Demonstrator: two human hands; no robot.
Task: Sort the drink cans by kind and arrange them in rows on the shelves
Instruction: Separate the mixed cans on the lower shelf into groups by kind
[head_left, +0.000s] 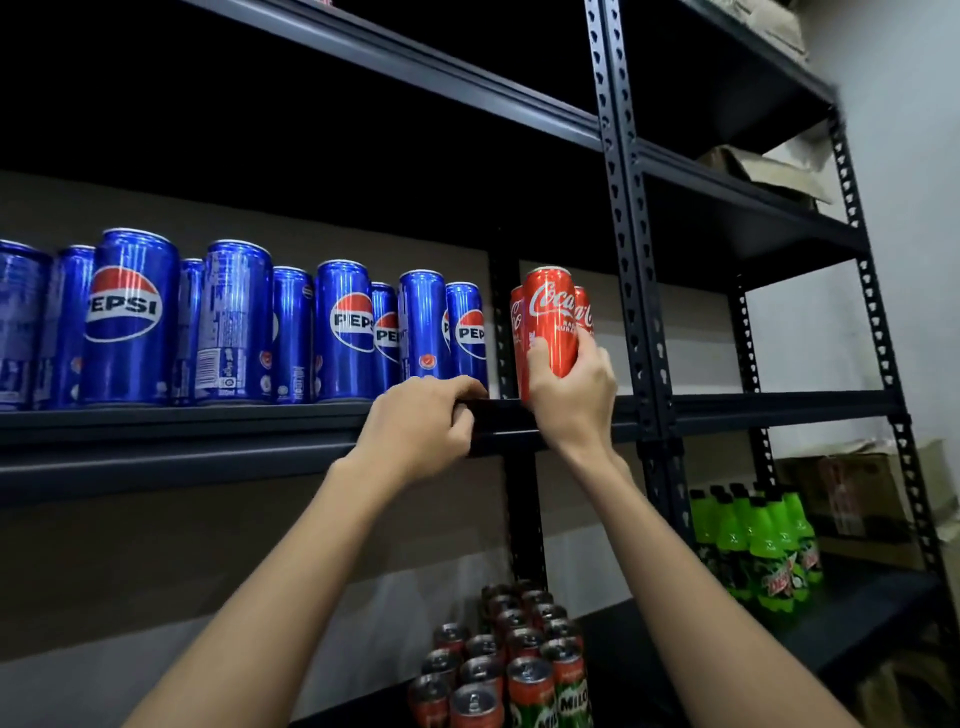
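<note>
— Hands first: where are they?

— Right hand (569, 395) grips a red Coca-Cola can (551, 319), my fingers curled round its lower half. It stands upright at the front edge of the shelf (208, 423), with two more red cans just behind it.

— And the left?

— My left hand (423, 428) holds the shelf's front lip, fingers hooked over it, close beside the blue Pepsi cans (234, 322) lined up to the left.

— Anything below?

— Milo cans (524, 670) on the lower shelf, green bottles (758, 545) off to the right.

Probably a shop stockroom: metal racking (631, 291), cartons (852, 488), bottled drinks (763, 551).
</note>
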